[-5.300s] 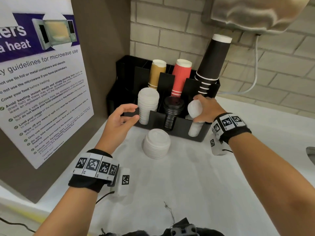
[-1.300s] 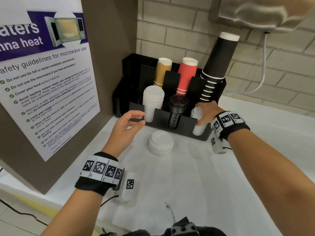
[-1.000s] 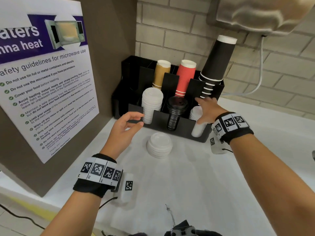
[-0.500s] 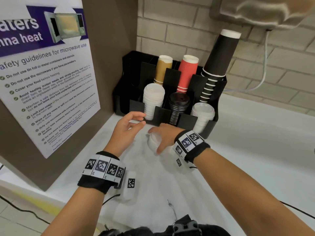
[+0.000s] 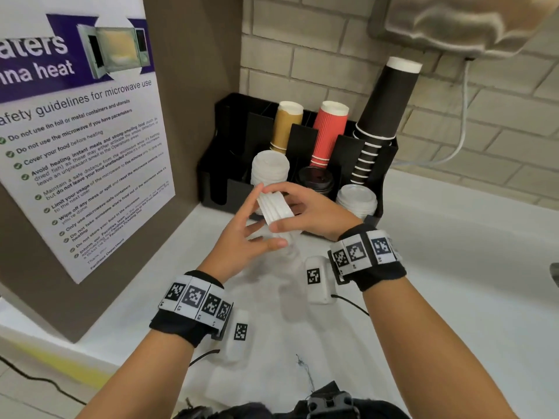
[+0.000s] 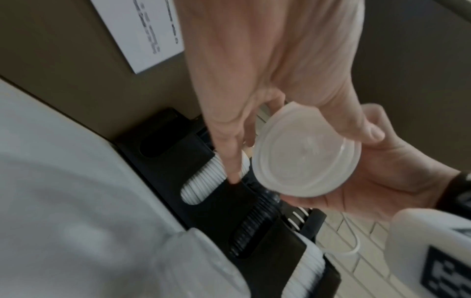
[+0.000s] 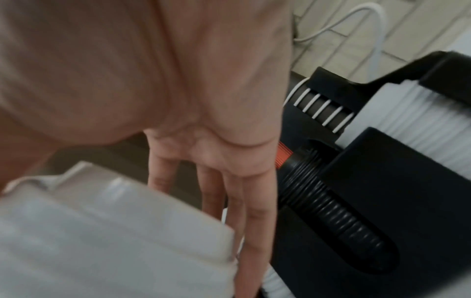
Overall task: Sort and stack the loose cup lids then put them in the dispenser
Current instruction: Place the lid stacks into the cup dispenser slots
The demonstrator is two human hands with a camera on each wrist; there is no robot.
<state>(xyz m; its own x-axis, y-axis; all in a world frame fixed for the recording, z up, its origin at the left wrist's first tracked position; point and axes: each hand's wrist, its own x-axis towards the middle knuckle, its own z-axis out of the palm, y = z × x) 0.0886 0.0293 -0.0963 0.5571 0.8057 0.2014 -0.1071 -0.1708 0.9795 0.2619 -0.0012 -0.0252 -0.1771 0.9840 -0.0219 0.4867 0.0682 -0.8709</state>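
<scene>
A short stack of white round plastic cup lids [image 5: 276,211] was held on edge, clear of the white countertop [image 5: 453,267], just in front of the black plastic compartmented dispenser [image 5: 385,164]. The right hand [image 5: 311,211] was clamped on this stack, fingers over its upper rim and thumb under its lower rim. The left hand [image 5: 242,240] was kept open with straight, spread fingers against the stack's near face; in the left wrist view the stack's round face [image 6: 305,153] was seen between both hands.

In the dispenser's front row, a tall column of white lids [image 5: 269,172] was seated at the left, a column of black lids [image 5: 314,181] in the middle, and a shorter column of white lids [image 5: 357,199] at the right. Behind them, upturned tan paper cups [image 5: 286,127], red ribbed paper cups [image 5: 328,131] and tall black paper cups [image 5: 384,107] were stacked. A microwave safety poster [image 5: 81,140] was fixed to the brown panel at the left.
</scene>
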